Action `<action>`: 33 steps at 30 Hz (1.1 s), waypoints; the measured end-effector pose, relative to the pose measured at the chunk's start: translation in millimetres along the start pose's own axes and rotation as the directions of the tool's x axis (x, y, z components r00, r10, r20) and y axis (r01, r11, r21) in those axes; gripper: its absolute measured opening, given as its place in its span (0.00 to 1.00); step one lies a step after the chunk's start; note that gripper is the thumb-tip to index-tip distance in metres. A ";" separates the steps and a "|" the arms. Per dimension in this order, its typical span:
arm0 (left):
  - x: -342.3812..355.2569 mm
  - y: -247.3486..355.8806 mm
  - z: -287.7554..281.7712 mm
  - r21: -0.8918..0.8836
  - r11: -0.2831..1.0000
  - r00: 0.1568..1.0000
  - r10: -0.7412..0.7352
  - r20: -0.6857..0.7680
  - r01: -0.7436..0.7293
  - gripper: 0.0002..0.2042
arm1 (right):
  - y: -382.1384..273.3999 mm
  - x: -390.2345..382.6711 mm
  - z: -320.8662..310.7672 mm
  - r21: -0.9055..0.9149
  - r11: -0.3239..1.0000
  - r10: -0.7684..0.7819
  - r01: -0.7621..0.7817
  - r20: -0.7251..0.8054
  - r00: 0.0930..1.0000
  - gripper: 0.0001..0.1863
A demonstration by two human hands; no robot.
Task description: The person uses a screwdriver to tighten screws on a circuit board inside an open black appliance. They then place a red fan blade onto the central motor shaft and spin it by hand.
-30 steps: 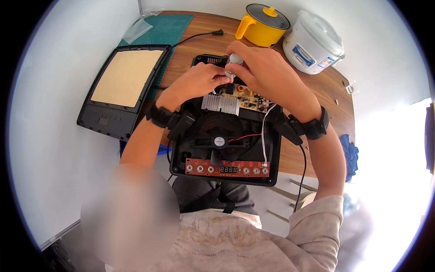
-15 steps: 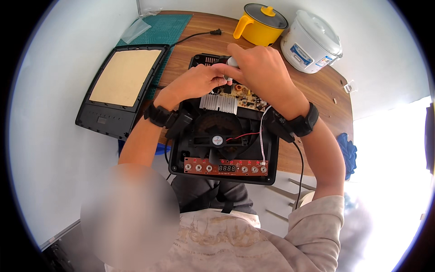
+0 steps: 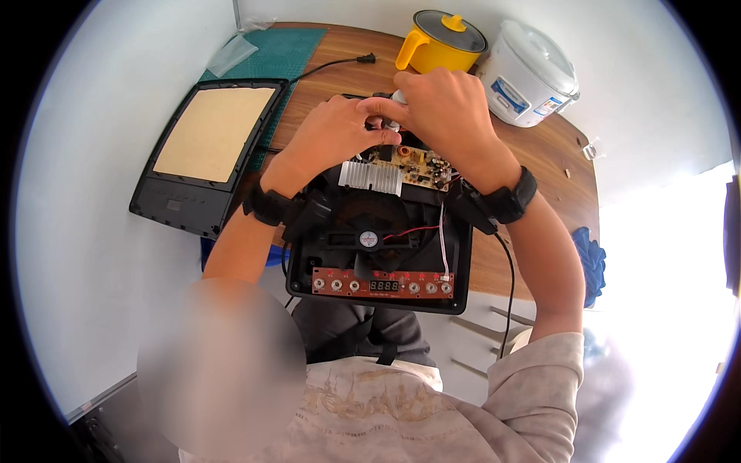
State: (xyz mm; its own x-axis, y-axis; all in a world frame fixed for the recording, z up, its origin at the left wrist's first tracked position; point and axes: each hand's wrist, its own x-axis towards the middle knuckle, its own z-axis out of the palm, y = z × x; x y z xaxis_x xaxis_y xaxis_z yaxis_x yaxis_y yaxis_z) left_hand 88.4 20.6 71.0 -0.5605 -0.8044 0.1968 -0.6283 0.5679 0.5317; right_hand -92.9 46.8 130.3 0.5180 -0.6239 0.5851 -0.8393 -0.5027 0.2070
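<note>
An opened induction cooker base (image 3: 460, 270) lies in front of me, its inside facing up. Above its far part, my right hand (image 3: 448, 104) is closed round a light grey tool (image 3: 398, 97), apparently a screwdriver. My left hand (image 3: 330, 139) is closed at the tool's lower end, thumb and forefinger about it. Its tip is hidden behind the fingers. Just nearer than the hands are a ribbed heat sink (image 3: 370, 177) and a yellowish circuit board (image 3: 417, 166). A fan (image 3: 369, 239) fills the middle, and a brown control board (image 3: 384, 284) lies along the near edge.
The cooker's black top cover (image 3: 174, 202) lies at left, inner side up, partly over a green cutting mat (image 3: 297, 46). A power plug (image 3: 366, 59), yellow pot (image 3: 444, 54) and white rice cooker (image 3: 532, 73) stand farther back. A blue cloth (image 3: 589, 262) hangs at right.
Both hands have shifted slightly away from me with the tool. The left thumb has spread lower from its forefinger, and more of the circuit board shows.
</note>
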 end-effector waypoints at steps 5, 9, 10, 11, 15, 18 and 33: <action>0.2 2.1 8.2 -0.258 0.962 0.990 0.062 -0.127 -0.093 0.15 | -0.4 -1.4 2.8 -0.018 1.000 0.006 -0.006 0.028 1.000 0.26; 4.0 1.8 0.2 -0.187 0.980 0.997 0.059 -0.040 -0.066 0.16 | -6.0 -4.5 -14.3 0.063 0.993 0.089 -0.097 0.123 0.988 0.18; 5.5 1.5 -2.4 -0.118 0.992 0.999 0.050 0.004 -0.049 0.16 | -6.3 -7.6 -15.2 0.136 0.987 0.073 -0.080 0.060 0.996 0.16; 6.9 -0.3 -3.6 -0.123 0.991 0.999 0.048 0.011 -0.046 0.16 | -5.6 -9.3 -15.8 0.206 0.977 0.061 -0.059 -0.003 0.998 0.14; 6.8 -0.4 -3.0 -0.116 0.993 0.999 0.023 0.049 -0.018 0.18 | 2.9 -7.8 -22.6 0.424 0.905 0.001 -0.048 0.109 0.994 0.11; 8.9 2.4 -2.3 -0.102 0.995 0.998 0.002 0.056 0.004 0.18 | 7.5 -5.3 -25.6 0.412 0.908 0.000 -0.072 0.173 0.985 0.11; 6.8 -21.1 13.6 -0.537 0.844 0.995 0.049 0.089 0.007 0.15 | 3.5 -16.8 -16.4 0.447 0.881 0.045 -0.157 0.250 0.967 0.14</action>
State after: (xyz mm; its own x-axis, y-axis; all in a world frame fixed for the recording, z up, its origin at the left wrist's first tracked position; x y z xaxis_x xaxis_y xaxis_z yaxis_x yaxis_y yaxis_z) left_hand 90.5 5.5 49.9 -0.6363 -0.7571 0.1481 -0.2443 0.3798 0.8922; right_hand -107.3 65.3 134.1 0.5043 -0.7758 0.3792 -0.7467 -0.6124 -0.2598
